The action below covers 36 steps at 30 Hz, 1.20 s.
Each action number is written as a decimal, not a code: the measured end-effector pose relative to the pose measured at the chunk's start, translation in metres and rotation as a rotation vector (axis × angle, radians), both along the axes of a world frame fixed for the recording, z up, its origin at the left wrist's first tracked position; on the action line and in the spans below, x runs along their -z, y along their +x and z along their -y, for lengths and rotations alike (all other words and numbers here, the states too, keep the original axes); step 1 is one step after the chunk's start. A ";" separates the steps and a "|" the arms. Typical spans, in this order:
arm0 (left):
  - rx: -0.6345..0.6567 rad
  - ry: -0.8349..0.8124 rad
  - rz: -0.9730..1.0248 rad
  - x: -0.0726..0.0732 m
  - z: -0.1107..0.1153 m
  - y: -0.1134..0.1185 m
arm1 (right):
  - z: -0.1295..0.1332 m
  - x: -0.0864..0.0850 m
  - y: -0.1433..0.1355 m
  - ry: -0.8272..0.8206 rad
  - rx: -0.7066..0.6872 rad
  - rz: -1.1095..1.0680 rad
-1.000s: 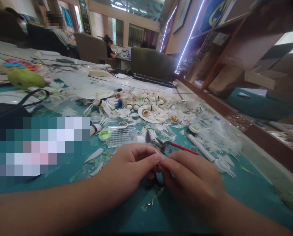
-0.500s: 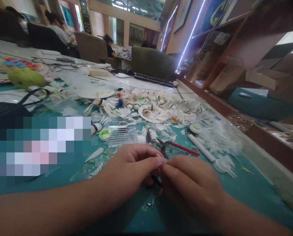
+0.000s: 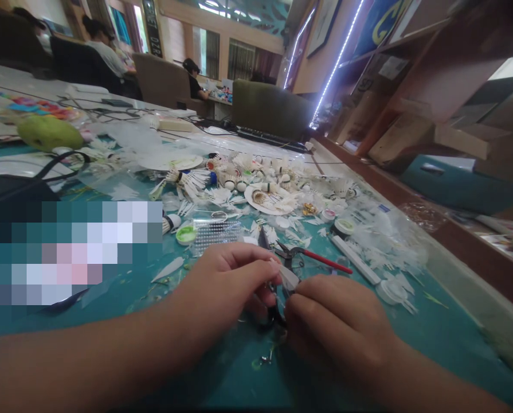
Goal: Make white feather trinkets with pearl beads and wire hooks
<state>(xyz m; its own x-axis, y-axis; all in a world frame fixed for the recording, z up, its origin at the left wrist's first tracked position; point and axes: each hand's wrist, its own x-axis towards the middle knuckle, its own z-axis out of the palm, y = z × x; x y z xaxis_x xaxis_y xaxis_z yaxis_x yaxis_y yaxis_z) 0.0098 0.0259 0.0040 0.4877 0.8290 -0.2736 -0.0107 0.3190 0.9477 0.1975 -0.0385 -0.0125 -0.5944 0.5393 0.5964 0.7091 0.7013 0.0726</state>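
Near the front middle of the green mat, my left hand (image 3: pixel 234 281) pinches a small white feather piece (image 3: pixel 288 278) between thumb and forefinger. Its wide end reaches my right hand (image 3: pixel 342 315), whose fingers are curled close beside it. Whether the right fingers grip the feather or something else cannot be made out. A dark tool shows partly below and between the hands. Just beyond them lie red-handled pliers (image 3: pixel 325 261) with their dark jaws pointing left. A sheet of small pearl-like beads (image 3: pixel 216 232) is behind my left hand.
Shuttlecocks and loose feathers pile up across the middle. A white plate (image 3: pixel 251 201), an open green pot (image 3: pixel 186 234), a white bar (image 3: pixel 356 259) and a green fruit (image 3: pixel 50 133) lie about. A keyboard (image 3: pixel 265 136) is at the back. People sit in the background; shelves stand right.
My hands have moved slightly apart, and more of the white feather piece shows between them. The view has shifted a little.
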 end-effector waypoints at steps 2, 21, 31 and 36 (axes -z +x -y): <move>-0.021 -0.023 0.003 0.000 -0.001 0.000 | 0.001 0.000 0.000 -0.009 0.006 -0.008; -0.006 -0.097 0.050 -0.001 -0.004 -0.001 | -0.001 0.003 0.007 -0.003 -0.055 -0.019; -0.028 -0.089 0.044 0.001 -0.004 -0.004 | -0.002 -0.002 0.007 -0.020 -0.024 0.183; -0.034 -0.086 0.000 0.002 -0.004 -0.003 | 0.001 0.002 0.010 0.026 -0.036 0.011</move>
<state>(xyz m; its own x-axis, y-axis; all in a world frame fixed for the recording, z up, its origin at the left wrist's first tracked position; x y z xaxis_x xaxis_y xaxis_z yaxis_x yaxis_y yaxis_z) 0.0066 0.0301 0.0022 0.4598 0.8184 -0.3445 -0.0232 0.3989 0.9167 0.2071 -0.0395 -0.0145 -0.6197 0.5022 0.6032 0.6826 0.7241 0.0985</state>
